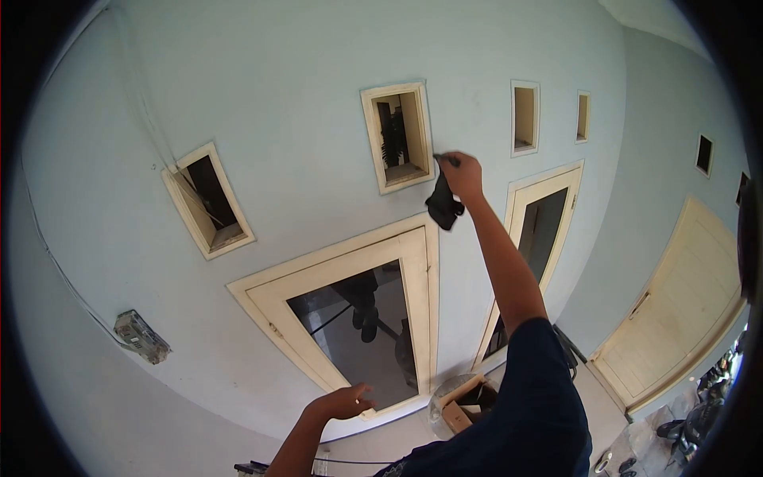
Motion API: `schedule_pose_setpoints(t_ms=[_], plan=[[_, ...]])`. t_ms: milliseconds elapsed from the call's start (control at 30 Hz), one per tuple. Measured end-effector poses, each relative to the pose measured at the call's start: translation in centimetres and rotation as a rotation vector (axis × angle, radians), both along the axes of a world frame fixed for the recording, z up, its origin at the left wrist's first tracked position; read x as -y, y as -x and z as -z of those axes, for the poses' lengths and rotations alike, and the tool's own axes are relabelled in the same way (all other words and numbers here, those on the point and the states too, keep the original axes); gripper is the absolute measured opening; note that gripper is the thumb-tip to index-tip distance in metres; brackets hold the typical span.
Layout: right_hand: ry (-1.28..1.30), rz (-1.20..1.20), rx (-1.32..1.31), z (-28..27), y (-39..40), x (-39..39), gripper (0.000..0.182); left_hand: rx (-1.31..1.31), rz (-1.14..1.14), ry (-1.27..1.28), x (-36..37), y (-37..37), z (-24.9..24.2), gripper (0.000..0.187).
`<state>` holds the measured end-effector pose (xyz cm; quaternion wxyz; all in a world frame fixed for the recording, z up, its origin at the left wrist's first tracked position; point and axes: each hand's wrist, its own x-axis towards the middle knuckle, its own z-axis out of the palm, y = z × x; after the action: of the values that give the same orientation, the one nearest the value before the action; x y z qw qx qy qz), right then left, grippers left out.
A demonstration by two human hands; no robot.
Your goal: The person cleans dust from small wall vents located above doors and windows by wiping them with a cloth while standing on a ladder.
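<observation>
My right hand (463, 175) is raised to the wall, its fingers pinched around a limp black cloth (444, 205). The cloth hangs below my fingers, and a short dark end of it pokes out toward the right edge of a small cream-framed wall opening (424, 135). Lower down, my left hand (346, 402) is held out with loosely bent fingers apart and nothing in them. It overlaps the lower frame of a cream window (433, 318) with dark glass in this view.
More small framed openings (232, 242) (524, 149) sit in the pale wall. A box in clear plastic (457, 415) stands on the floor below. An electric meter (141, 337) with a cable is at left, a cream door (675, 302) at right, and shoes (699, 421) lie nearby.
</observation>
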<state>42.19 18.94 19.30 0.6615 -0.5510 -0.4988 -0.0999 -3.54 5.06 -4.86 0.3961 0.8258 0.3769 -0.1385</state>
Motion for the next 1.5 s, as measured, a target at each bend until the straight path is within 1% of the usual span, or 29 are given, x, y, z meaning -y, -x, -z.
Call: schedule_pose_setpoints(t_ms=[33,67,133,167,200,267,300,333,400,467,533,567,633,667,733,833,867,933,1033,1133,1200,1300,1400,1500], plan=[[-0.061,0.05,0.078,-1.6,-1.5,-2.1,0.024,-0.051,0.007,0.016,0.1,-0.1,-0.2,0.068],[-0.047,0.092,0.042,-3.9,-1.9,-2.7,0.025,-0.048,0.005,0.014,0.1,-0.3,-0.5,0.068],[-0.233,0.231,0.002,-7.9,-2.3,-3.9,0.024,-0.173,0.004,0.044,0.5,-0.5,-1.4,0.067],[-0.276,0.254,-0.057,-9.7,-1.9,-3.9,0.023,-0.192,-0.015,0.053,0.8,-0.5,-2.2,0.065],[-0.277,0.253,-0.058,-10.9,-1.3,-4.0,0.023,-0.192,-0.017,0.053,0.7,-0.5,-2.3,0.065],[-0.419,0.288,0.006,-12.6,-0.3,-4.6,0.02,-0.177,0.004,0.014,0.5,-0.2,-2.0,0.071],[-0.389,0.331,0.11,-12.7,-0.1,-5.6,0.019,-0.167,-0.006,0.002,0.6,-0.2,-2.0,0.071],[-0.388,0.332,0.109,-12.2,0.2,-6.5,0.019,-0.169,-0.005,0.002,0.5,-0.2,-1.9,0.071],[-0.405,0.449,0.371,-10.6,0.8,-8.1,0.021,-0.198,-0.012,0.035,0.5,-0.1,-1.4,0.07],[-0.397,0.478,0.412,-9.1,0.7,-9.0,0.023,-0.202,-0.009,0.043,0.3,-0.1,-1.1,0.07],[-0.425,0.541,0.476,-8.2,0.7,-9.2,0.03,-0.207,0.004,0.092,0.7,-0.6,-2.3,0.072],[-0.418,0.538,0.477,-7.3,1.1,-9.1,0.03,-0.211,-0.023,0.08,1.2,-0.9,-3.3,0.071],[-0.304,0.753,0.469,-6.3,2.2,-8.3,0.037,-0.202,-0.02,0.088,1.3,-0.8,-2.9,0.07],[-0.298,0.756,0.474,-6.0,2.2,-8.0,0.037,-0.192,-0.019,0.087,1.3,-0.8,-2.6,0.07],[-0.138,0.655,0.46,-5.3,2.0,-7.9,0.043,-0.221,0.019,0.073,1.4,-0.9,-1.7,0.069],[-0.175,0.625,0.545,-6.3,1.4,-8.5,0.041,-0.246,0.067,0.056,1.6,-1.6,-2.3,0.068],[-0.172,0.626,0.548,-6.5,1.2,-8.7,0.041,-0.245,0.076,0.066,2.0,-1.8,-2.6,0.068],[-0.25,0.56,0.545,-7.2,1.2,-9.2,0.041,-0.218,0.087,0.062,2.3,-2.0,-2.5,0.068],[-0.289,0.565,0.576,-8.6,0.6,-9.3,0.04,-0.205,0.113,0.09,2.6,-2.3,-2.7,0.069],[-0.243,0.583,0.603,-8.7,0.1,-9.5,0.042,-0.266,0.127,0.107,2.8,-2.5,-2.8,0.068],[-0.199,0.585,0.643,-7.5,-0.4,-8.8,0.042,-0.275,0.121,0.104,2.8,-2.4,-2.9,0.065],[-0.123,0.6,0.693,-3.8,-0.3,-7.5,0.042,-0.241,0.125,0.087,2.8,-1.7,-1.9,0.062],[-0.112,0.603,0.732,-3.5,-0.2,-7.7,0.043,-0.222,0.12,0.083,2.8,-2.2,-2.2,0.061],[-0.113,0.627,0.713,-3.9,0.3,-8.2,0.041,-0.218,0.121,0.111,3.1,-2.6,-2.8,0.058]])
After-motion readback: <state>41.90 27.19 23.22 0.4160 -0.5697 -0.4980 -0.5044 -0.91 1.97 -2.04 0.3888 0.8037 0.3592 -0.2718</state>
